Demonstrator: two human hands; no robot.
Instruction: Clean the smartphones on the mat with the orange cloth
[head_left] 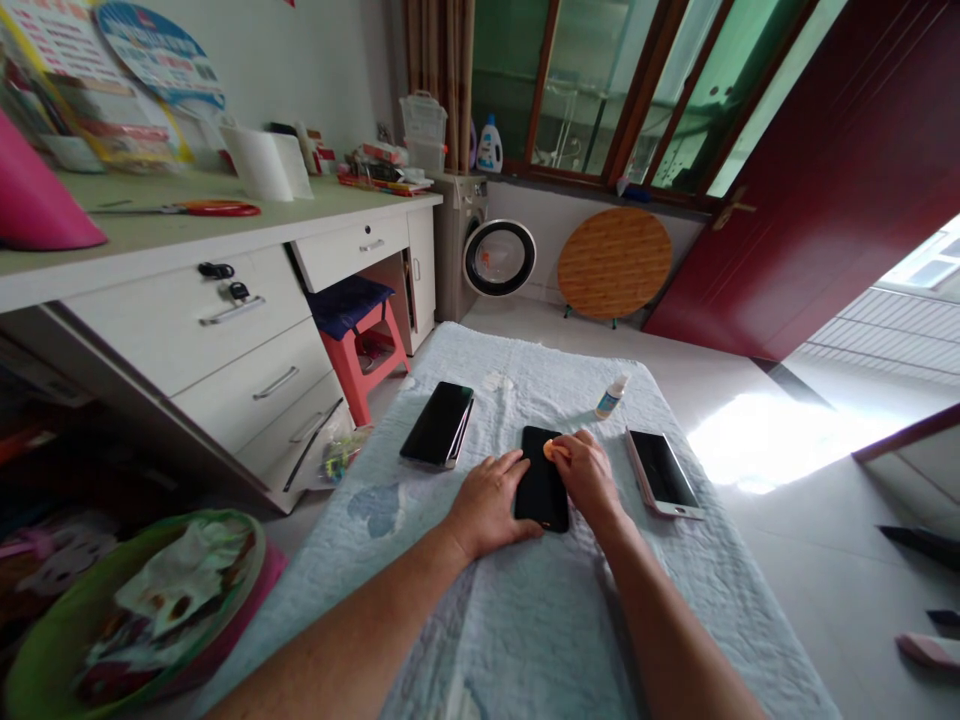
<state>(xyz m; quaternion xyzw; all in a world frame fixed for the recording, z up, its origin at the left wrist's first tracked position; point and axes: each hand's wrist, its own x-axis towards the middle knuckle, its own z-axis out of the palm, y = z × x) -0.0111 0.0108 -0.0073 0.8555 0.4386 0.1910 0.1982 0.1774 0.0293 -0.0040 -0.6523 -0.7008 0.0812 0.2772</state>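
A black smartphone [541, 490] lies face up on the light blue cloth in front of me. My left hand [491, 505] holds it at its left side, fingers on the upper edge and thumb at the lower end. Pinched in my right hand [589, 475] is a small orange pad [551, 449], pressed on the upper right of the phone's screen. To the left rests a stack of dark phones [441, 422]. On the right lies a white-framed phone [664, 475], apparently on top of another. A small spray bottle [612, 397] stands upright beyond my right hand.
The blue cloth [525, 640] covers the table. A desk with drawers [225, 330] runs along the left, scissors [217, 208] and a paper roll [262, 165] on it. A pink stool [367, 350] stands under it. At lower left is a waste bin [259, 560].
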